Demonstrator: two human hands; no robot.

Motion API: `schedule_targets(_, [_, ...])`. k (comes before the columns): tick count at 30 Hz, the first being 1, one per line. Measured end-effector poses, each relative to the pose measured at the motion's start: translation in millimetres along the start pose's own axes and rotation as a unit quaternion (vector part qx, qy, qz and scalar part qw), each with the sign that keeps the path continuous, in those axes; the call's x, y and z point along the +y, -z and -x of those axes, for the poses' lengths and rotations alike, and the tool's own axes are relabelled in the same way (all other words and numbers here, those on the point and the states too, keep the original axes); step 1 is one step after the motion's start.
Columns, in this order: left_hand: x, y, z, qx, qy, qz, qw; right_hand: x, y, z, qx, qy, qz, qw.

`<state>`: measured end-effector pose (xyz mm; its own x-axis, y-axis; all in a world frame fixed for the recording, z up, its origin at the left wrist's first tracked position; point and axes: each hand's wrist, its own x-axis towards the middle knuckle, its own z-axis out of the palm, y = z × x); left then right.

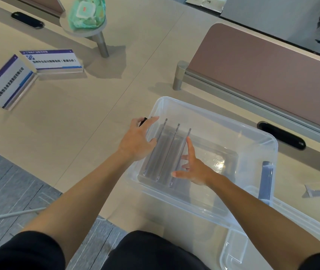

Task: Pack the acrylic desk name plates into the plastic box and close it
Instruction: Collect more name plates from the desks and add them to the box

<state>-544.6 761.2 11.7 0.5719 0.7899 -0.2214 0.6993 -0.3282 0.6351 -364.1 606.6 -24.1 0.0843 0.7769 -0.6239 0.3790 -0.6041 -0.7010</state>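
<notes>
Left hand (pixel 137 141), fingers spread, rests on the box (pixel 174 197) rim. Right hand (pixel 196 170), fingers apart, touches the upright name plates (pixel 166 152).

We look down on a pale beige desk (pixel 77 114). Beyond the right grip (pixel 192 168) stands a mauve divider panel (pixel 262 75), a black oval cable port (pixel 281 135) near its foot. Below and left of the left grip (pixel 135 141) lies grey carpet (pixel 9 182).
</notes>
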Motion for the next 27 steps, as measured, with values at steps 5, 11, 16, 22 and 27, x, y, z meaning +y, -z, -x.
schedule_targets(5, [7.2,1.5,1.4,0.015,-0.004,-0.101,0.995,-9.8,3.3,9.5,0.007,-0.015,0.029,0.999])
schedule_targets(11, [29.7,-6.1,12.2,0.102,-0.084,-0.233,0.963,-24.4,48.7,63.5,0.108,-0.051,0.151,0.981])
schedule_targets(16, [67.9,-22.7,17.8,0.012,-0.194,-0.14,0.971,-16.6,93.1,138.2,0.182,-0.118,0.239,0.946])
schedule_targets(22, [128.3,-61.5,42.5,-0.075,-0.258,-0.113,0.957,14.9,108.5,226.3,0.27,-0.142,0.238,0.922])
schedule_targets(27, [190.5,-98.8,80.8,-0.092,-0.268,-0.158,0.946,72.5,94.8,303.5,0.31,-0.162,0.197,0.916])
